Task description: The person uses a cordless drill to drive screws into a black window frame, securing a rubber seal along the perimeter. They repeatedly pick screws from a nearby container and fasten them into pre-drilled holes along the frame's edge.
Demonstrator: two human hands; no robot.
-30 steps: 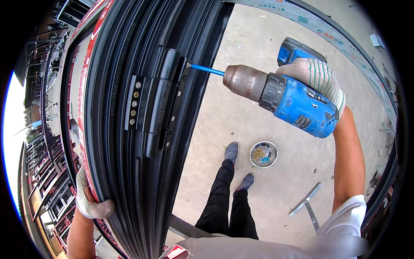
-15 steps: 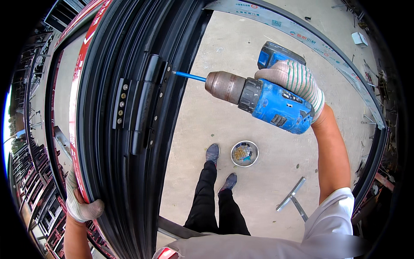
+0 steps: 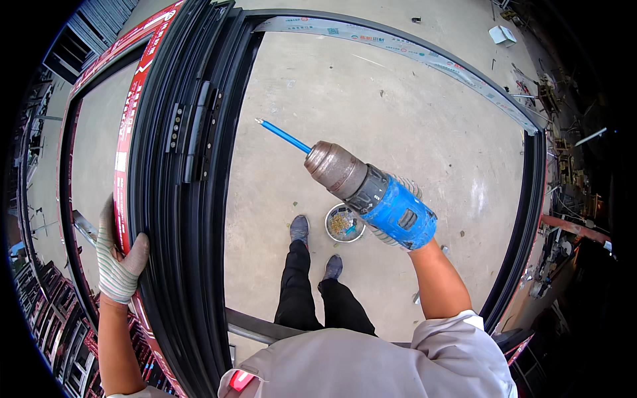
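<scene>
My right hand [image 3: 409, 186], in a striped knit glove, grips a blue cordless drill [image 3: 400, 213]. The drill's body hides most of that hand. From its worn metal chuck a long blue bit [image 3: 285, 135] points up and left, apart from the frame. My left hand [image 3: 119, 265], also gloved, wraps round the red-film-covered outer edge of a black metal door frame [image 3: 202, 265], thumb on the near side. A black hinge [image 3: 196, 136] with screws in its leaves sits on the frame's upper part.
A round tub [image 3: 345, 223] of screws stands on the concrete floor beside my shoes [image 3: 300, 229]. The frame's far bar [image 3: 371, 41], covered in printed film, curves round to the right side bar [image 3: 524, 219]. Stacked metal profiles [image 3: 46, 318] lie at lower left; a white box [image 3: 502, 36] lies far right.
The drill has swung away from the hinge, down and toward me, its bit now off the screw. My left hand has slid a little up the frame edge. The view has shifted.
</scene>
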